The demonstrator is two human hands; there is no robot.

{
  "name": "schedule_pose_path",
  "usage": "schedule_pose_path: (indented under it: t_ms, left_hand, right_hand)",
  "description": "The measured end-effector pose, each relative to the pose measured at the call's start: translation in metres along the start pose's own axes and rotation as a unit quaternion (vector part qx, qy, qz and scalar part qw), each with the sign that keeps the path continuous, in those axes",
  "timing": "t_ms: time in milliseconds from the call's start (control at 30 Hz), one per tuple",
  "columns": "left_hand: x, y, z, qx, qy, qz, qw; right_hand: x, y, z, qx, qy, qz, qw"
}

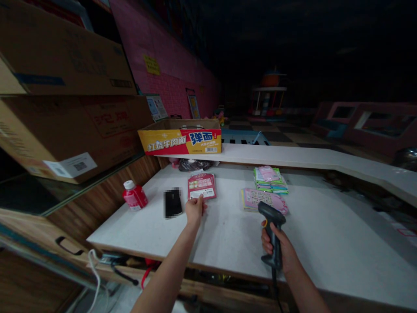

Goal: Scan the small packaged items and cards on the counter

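My right hand is wrapped round the grip of a dark grey barcode scanner, its head tilted up and its cable hanging over the desk's front edge. The fingers of my left hand are closed at the near edge of a red flat packet with a white barcode label, thumb on top. Beyond the scanner lies a pile of pink and yellow printed packets. Behind that sits a stack of green-edged packets with a pink one on top. A black phone lies left of my left hand.
A red bottle with a white cap stands at the left of the white desk. A yellow and red noodle carton sits on the raised ledge. Large cardboard boxes are stacked at left. Cables hang below the desk.
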State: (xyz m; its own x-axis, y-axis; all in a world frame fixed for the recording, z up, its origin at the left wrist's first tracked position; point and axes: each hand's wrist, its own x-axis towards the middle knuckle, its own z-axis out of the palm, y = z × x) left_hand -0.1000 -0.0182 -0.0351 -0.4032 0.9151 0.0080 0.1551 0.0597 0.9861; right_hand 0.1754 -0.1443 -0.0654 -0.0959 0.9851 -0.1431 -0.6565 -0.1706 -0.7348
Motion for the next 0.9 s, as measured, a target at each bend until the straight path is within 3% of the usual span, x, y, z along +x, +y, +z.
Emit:
schedule_pose_path:
  t_ms: [67,133,233,333,533,667,900]
  left_hand:
    - [-0.006,0.006,-0.011,0.16,0.008,0.126,0.979]
    - [-0.01,0.013,-0.019,0.308,0.024,0.217,0.926]
    - [-0.007,0.016,-0.025,0.463,0.026,0.241,0.852]
    - [0.003,0.014,-0.027,0.53,-0.002,0.232,0.816]
    - [0.022,0.017,-0.036,0.553,-0.043,0.186,0.811]
    - [0.024,0.023,-0.04,0.562,-0.069,0.193,0.802]
    - [0.022,0.028,-0.028,0.585,-0.043,0.207,0.783]
  right_hand:
    - [-0.001,0.0,0.0,0.005,-0.001,-0.003,1.0]
    - [-0.002,0.001,0.001,0.008,0.0,-0.007,1.0]
    - [-0.003,0.002,0.001,0.008,0.0,-0.012,1.0]
    - [-0.002,0.003,0.002,0.009,0.007,-0.016,1.0]
    - [-0.003,0.0,0.004,0.015,0.008,-0.011,1.0]
    - [-0.003,-0.002,0.007,0.023,0.012,-0.013,1.0]
    - [-0.004,-0.002,0.014,0.033,0.031,-0.038,0.998]
